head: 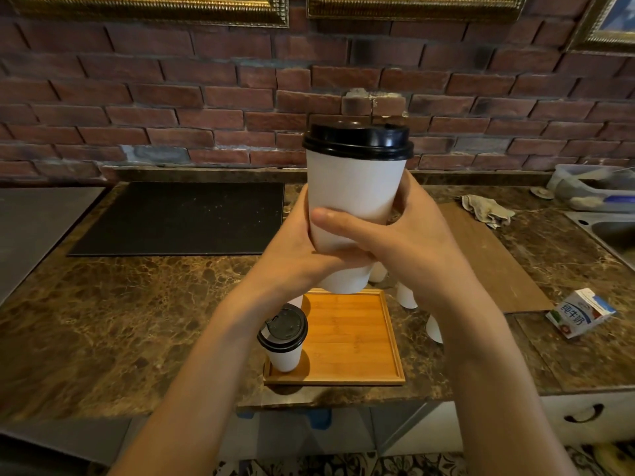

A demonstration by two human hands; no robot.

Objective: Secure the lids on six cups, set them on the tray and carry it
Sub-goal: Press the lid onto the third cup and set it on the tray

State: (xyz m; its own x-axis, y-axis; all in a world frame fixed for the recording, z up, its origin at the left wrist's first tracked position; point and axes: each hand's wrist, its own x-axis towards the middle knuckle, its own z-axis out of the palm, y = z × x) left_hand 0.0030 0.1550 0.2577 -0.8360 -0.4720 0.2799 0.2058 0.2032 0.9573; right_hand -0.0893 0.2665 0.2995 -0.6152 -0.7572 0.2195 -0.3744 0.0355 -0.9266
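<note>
A red-brick wall (206,108) with gilt picture frames (415,6) along the top stands behind a brown marbled counter (120,304). A black mat (178,218) lies toward the counter's back left. A square wooden tray (354,341) sits just inside the front edge, near the middle.

Both hands are raised above the back of the tray and wrapped round the lower half of one white paper cup (354,187). The cup is upright and clear of the tray, and a black lid (357,140) sits on its rim. The left hand (295,255) curls round the cup's left side and base. The right hand (405,242) grips from the right, its thumb lying across the front of the cup.

A second lidded cup (285,355) stands upright in the tray's front left corner. Parts of more white cups (407,297) show on the counter by the tray's back and right edges, mostly hidden by the arms; whether they carry lids cannot be told.

Toward the right end of the counter lie a long wooden board (491,255), a crumpled cloth (486,209) at the board's back end, and a milk carton (580,312) on its side near the front edge. A steel sink (611,231) is cut off at the right edge.
</note>
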